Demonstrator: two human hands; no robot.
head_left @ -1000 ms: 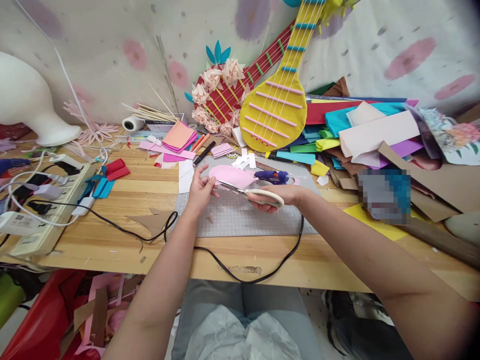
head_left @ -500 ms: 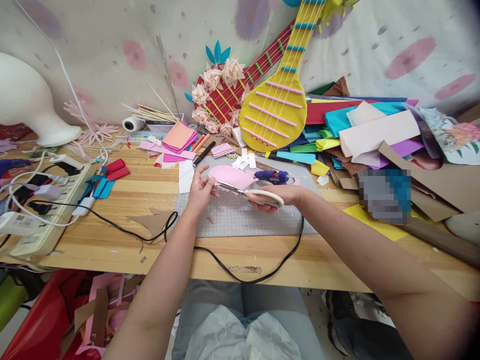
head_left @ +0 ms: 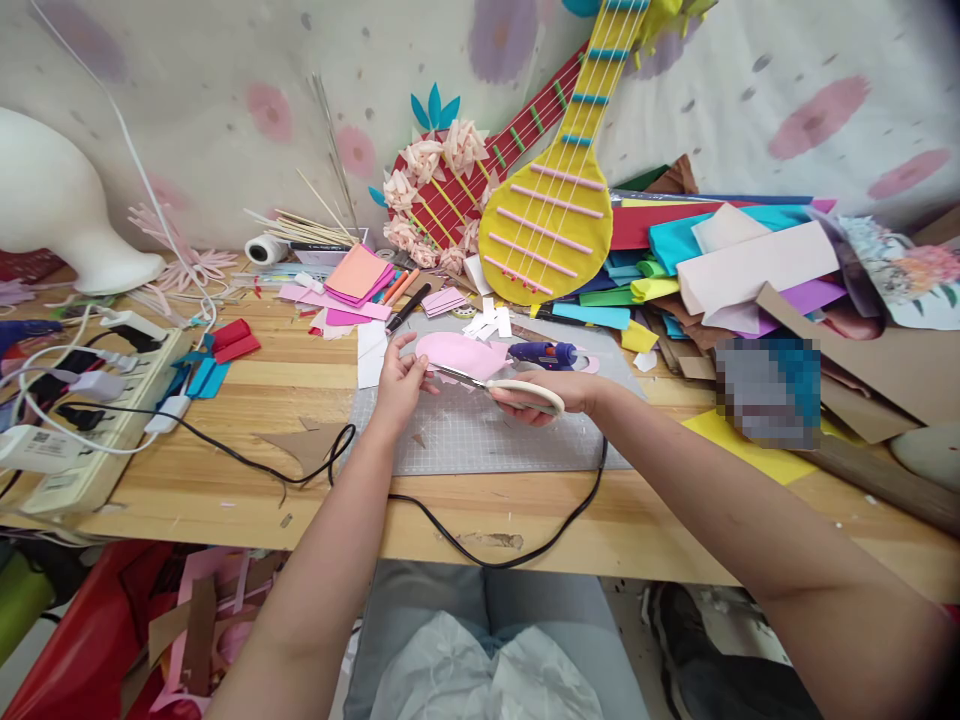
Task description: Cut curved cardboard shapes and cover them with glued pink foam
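My right hand [head_left: 551,393] grips a pair of scissors [head_left: 525,390] by their pale handles, the blades pointing left. The blade tips reach the fingers of my left hand [head_left: 403,378], whose thumb and forefinger are pinched together. What those fingers hold is too small to make out. Just behind the blades, a pink rounded paper or foam piece [head_left: 461,354] lies above the grey cutting mat [head_left: 480,445]. A dark blue glue gun [head_left: 541,354] rests beyond my right hand, at the right end of the pink piece.
A black cord [head_left: 517,562] loops over the table's front edge. A power strip [head_left: 112,425] with plugs stands left. Behind are a yellow paper lute [head_left: 551,225], a red one [head_left: 442,205] with flowers, and stacked coloured sheets [head_left: 757,265] at the right.
The scissor blades look slightly closer together, and my right hand has shifted very slightly left. My left hand and the pink piece stay nearly in place.
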